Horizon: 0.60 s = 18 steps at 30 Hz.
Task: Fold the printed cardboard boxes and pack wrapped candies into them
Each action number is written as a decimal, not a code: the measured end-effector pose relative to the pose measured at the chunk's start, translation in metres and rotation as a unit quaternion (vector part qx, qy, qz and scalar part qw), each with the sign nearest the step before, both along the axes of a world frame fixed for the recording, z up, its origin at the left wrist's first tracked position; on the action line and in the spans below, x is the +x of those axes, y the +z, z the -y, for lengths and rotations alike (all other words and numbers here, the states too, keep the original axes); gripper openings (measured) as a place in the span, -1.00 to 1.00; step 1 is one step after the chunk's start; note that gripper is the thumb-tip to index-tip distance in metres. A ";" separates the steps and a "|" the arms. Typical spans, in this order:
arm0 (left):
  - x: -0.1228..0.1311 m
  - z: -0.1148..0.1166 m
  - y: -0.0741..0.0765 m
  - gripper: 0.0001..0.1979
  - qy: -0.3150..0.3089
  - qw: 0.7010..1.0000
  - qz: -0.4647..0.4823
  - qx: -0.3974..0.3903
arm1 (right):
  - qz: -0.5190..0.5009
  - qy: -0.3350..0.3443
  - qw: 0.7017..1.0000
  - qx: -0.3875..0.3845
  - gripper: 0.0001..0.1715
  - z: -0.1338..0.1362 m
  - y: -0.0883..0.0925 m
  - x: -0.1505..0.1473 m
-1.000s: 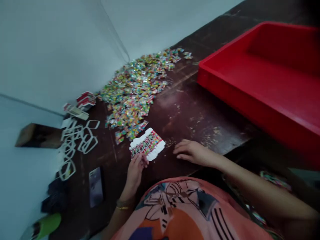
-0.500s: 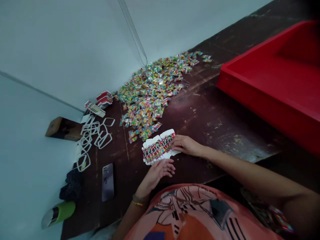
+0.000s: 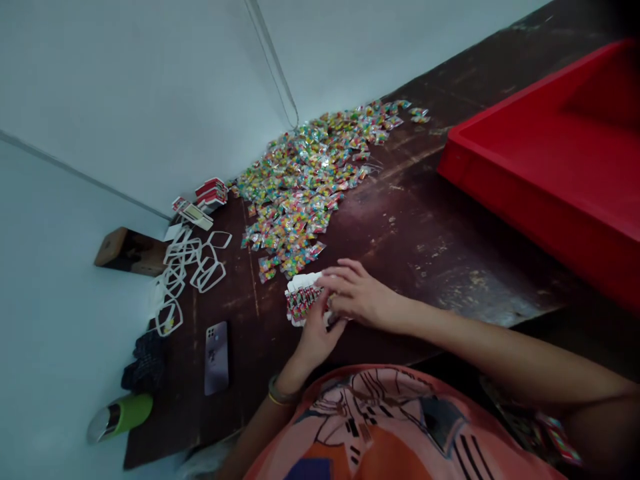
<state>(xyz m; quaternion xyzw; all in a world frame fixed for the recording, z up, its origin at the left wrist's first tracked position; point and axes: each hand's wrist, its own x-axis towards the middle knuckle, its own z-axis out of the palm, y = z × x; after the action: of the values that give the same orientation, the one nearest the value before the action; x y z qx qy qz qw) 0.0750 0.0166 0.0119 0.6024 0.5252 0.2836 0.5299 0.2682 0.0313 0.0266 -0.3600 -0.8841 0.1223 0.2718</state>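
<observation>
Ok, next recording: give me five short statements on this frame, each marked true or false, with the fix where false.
1. The left hand and right hand are both at the printed card. True.
2. The phone lies in the red tray. False: the phone lies on the table.
3. The packets are heaped in a pile. True.
4. The red tray is left of the pile. False: the red tray is right of it in the picture.
5. The bracelet is on the right wrist. False: the bracelet is on the left wrist.
</observation>
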 end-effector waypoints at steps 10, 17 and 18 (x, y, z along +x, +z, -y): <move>0.016 0.018 0.016 -0.63 -0.261 0.923 0.100 -0.265 | -0.170 0.022 0.936 -0.307 -0.75 0.040 0.015 0.020; 0.012 0.030 -0.010 -0.53 -0.062 0.988 0.102 -0.096 | -0.347 -0.069 0.847 -0.396 -0.79 0.052 0.002 0.004; 0.011 0.033 -0.015 -0.53 -0.032 0.991 0.103 -0.075 | -0.361 -0.085 0.838 -0.400 -0.76 0.057 -0.004 0.000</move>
<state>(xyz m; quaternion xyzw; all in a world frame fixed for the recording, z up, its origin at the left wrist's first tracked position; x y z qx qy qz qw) 0.0862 -0.0163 -0.0030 0.5449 0.4680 0.2866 0.6340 0.2682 -0.0252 0.0224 -0.4419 -0.5631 0.5630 0.4131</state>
